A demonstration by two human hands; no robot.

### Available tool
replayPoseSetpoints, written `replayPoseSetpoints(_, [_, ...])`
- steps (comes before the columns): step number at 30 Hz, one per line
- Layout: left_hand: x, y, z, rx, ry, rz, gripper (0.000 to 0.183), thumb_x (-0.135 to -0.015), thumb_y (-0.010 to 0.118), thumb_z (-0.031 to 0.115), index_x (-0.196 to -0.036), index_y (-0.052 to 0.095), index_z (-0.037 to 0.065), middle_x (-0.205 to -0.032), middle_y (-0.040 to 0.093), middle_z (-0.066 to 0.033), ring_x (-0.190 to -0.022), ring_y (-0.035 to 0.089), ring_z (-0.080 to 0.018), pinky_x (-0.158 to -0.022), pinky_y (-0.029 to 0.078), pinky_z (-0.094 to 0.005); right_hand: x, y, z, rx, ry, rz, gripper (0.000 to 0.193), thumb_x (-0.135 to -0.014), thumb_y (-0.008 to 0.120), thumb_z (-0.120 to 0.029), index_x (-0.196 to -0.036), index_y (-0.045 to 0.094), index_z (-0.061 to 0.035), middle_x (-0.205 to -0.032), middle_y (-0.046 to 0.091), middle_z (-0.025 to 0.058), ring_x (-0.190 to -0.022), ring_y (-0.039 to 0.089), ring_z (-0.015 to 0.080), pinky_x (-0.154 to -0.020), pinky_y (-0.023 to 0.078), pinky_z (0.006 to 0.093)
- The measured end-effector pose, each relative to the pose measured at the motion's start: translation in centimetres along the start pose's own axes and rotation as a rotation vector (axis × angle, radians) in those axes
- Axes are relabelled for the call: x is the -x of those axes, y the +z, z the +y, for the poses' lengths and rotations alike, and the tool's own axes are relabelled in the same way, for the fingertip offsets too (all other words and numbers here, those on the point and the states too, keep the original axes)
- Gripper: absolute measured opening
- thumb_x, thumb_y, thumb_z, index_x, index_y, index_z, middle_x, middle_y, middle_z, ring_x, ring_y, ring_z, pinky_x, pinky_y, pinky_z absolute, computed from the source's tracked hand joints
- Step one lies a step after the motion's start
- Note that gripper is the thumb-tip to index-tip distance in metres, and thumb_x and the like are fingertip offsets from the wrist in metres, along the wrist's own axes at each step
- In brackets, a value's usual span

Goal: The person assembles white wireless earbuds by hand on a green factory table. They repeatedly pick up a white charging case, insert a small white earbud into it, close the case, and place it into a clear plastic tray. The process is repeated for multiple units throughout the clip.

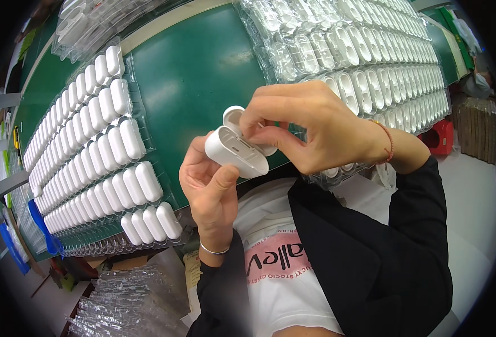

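Observation:
A small white earbud charging case with its lid flipped up is held over the table edge, in front of my body. My left hand grips the case body from the left and below, thumb pressed on its near side. From the right, my right hand reaches into the opening between lid and body. Its fingers are pinched together there, and whatever they hold, if anything, is hidden by the fingers and the case.
On the left, a clear plastic tray holds rows of white closed cases. At the right stand clear trays with rows of open white shells. The green table shows between them. Clear empty trays are stacked low left; a red bin stands right.

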State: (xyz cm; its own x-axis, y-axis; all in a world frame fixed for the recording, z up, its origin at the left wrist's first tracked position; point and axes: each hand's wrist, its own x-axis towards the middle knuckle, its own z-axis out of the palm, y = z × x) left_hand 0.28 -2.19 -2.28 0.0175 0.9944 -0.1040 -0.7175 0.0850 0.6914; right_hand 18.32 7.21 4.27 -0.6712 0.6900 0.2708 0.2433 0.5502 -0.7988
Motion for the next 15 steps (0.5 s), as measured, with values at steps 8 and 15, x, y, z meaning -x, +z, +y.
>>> replayPoseSetpoints(8, [-0.3, 1.3, -0.2, 0.133, -0.038, 0.117, 0.042, -0.086, 0.072, 0.007, -0.122, 0.052, -0.003, -0.114, 0.063, -0.0119, -0.103, 0.062, -0.018, -0.092, 0.049, -0.0322, -0.5, -0.3, 1.3, -0.073, -0.04, 0.014, 0.017, -0.08, 0.07, 0.004, -0.096, 0.072, -0.0035, -0.09, 0.064, 0.0075, -0.074, 0.061, 0.0167, -0.064, 0.048, 0.0271])
replayPoseSetpoints(15, [-2.2, 2.1, -0.5, -0.062, 0.121, 0.164, 0.036, -0.086, 0.067, -0.005, -0.118, 0.052, -0.004, -0.114, 0.062, -0.0145, -0.108, 0.06, -0.0197, -0.094, 0.05, -0.0344, -0.8, -1.7, -0.4, -0.024, -0.001, -0.002, 0.03, -0.079, 0.074, 0.003, -0.107, 0.069, -0.0039, -0.093, 0.067, 0.0078, -0.063, 0.058, 0.0113, -0.054, 0.047, 0.0249])
